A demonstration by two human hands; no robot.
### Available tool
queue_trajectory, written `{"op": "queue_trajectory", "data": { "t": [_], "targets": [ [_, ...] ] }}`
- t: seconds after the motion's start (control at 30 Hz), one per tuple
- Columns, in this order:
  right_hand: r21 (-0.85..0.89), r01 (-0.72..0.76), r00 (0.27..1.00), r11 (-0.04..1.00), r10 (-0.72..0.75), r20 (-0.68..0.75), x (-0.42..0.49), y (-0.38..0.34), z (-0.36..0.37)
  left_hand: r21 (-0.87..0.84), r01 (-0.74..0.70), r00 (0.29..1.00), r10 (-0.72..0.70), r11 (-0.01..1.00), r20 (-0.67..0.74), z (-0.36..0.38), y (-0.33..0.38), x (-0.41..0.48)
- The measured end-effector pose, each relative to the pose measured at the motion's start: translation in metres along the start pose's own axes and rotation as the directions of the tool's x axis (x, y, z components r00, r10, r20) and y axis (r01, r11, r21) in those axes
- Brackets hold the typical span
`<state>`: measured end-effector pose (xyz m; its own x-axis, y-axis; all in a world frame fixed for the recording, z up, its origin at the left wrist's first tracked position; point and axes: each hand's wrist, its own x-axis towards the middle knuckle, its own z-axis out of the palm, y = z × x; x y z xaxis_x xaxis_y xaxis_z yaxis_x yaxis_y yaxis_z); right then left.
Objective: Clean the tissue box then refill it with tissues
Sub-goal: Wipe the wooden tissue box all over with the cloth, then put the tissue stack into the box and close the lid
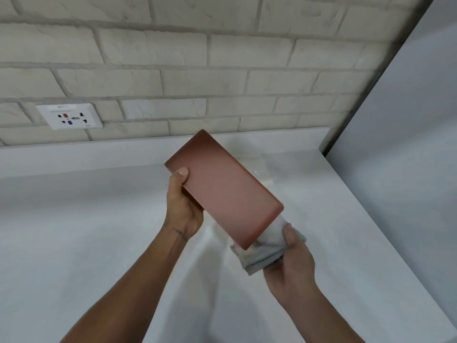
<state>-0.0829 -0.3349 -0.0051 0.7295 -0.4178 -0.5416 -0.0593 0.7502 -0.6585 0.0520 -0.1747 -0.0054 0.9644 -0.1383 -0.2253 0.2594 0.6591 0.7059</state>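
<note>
A reddish-brown tissue box (223, 188) is held tilted in the air above the white counter, one plain flat face toward me. My left hand (181, 201) grips its left long edge, thumb on the face. My right hand (290, 258) grips a folded grey-white cloth (268, 248) pressed against the box's lower right end. Behind the box lies a clear plastic pack of white tissues (257, 164), mostly hidden.
The white counter (86, 231) runs to a low back ledge under a pale brick wall. A wall socket (70, 116) sits at the left. A white panel (408, 144) stands along the counter's right side.
</note>
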Motion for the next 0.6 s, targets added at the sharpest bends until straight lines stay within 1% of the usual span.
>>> {"op": "queue_trajectory", "data": {
  "t": [0.07,0.13,0.17,0.2,0.23,0.27,0.3,0.37,0.4,0.43,0.47,0.5,0.53,0.6],
  "targets": [
    [-0.056,0.042,0.999,0.998,-0.042,0.002,-0.005,-0.012,-0.004,0.177,-0.056,0.998,0.057,0.983,0.002,-0.007,0.007,0.006],
    [-0.096,0.112,0.993,0.989,-0.116,-0.033,-0.004,-0.029,-0.008,0.312,-0.091,0.996,0.080,0.946,0.046,-0.011,0.016,0.007],
    [-0.116,0.153,0.983,0.981,-0.163,-0.081,0.002,-0.036,-0.010,0.408,-0.118,0.993,0.097,0.905,0.073,-0.007,0.022,0.005],
    [-0.161,0.191,0.969,0.968,-0.213,-0.128,0.006,-0.044,-0.010,0.516,-0.144,0.989,0.101,0.844,0.111,0.000,0.027,0.000],
    [-0.228,0.223,0.955,0.948,-0.260,-0.146,0.013,-0.050,-0.011,0.616,-0.170,0.984,0.095,0.769,0.153,0.008,0.030,-0.006],
    [-0.299,0.243,0.946,0.923,-0.293,-0.137,0.019,-0.055,-0.011,0.719,-0.203,0.977,0.088,0.665,0.194,0.017,0.031,-0.013],
    [-0.368,0.252,0.943,0.895,-0.313,-0.114,0.026,-0.058,-0.010,0.811,-0.243,0.967,0.070,0.532,0.244,0.026,0.032,-0.021],
    [-0.484,0.245,0.949,0.840,-0.309,-0.056,0.038,-0.063,-0.007,0.921,-0.320,0.942,-0.031,0.221,0.334,0.043,0.029,-0.036],
    [-0.524,0.247,0.951,0.815,-0.307,-0.029,0.041,-0.065,-0.004,0.930,-0.360,0.926,-0.092,0.070,0.365,0.050,0.023,-0.043],
    [-0.560,0.252,0.952,0.789,-0.306,-0.003,0.046,-0.066,-0.001,0.912,-0.406,0.908,-0.138,-0.061,0.395,0.055,0.016,-0.047],
    [-0.597,0.259,0.953,0.760,-0.300,0.031,0.049,-0.067,0.002,0.877,-0.451,0.889,-0.167,-0.166,0.426,0.061,0.007,-0.052],
    [-0.629,0.266,0.955,0.731,-0.290,0.066,0.053,-0.068,0.004,0.837,-0.489,0.871,-0.188,-0.246,0.454,0.064,-0.001,-0.055],
    [-0.647,0.270,0.956,0.713,-0.277,0.093,0.055,-0.068,0.007,0.797,-0.523,0.852,-0.205,-0.304,0.481,0.066,-0.009,-0.056],
    [-0.668,0.282,0.955,0.688,-0.268,0.127,0.061,-0.068,0.009,0.748,-0.550,0.835,-0.226,-0.373,0.501,0.064,-0.021,-0.052]
  ]
}}
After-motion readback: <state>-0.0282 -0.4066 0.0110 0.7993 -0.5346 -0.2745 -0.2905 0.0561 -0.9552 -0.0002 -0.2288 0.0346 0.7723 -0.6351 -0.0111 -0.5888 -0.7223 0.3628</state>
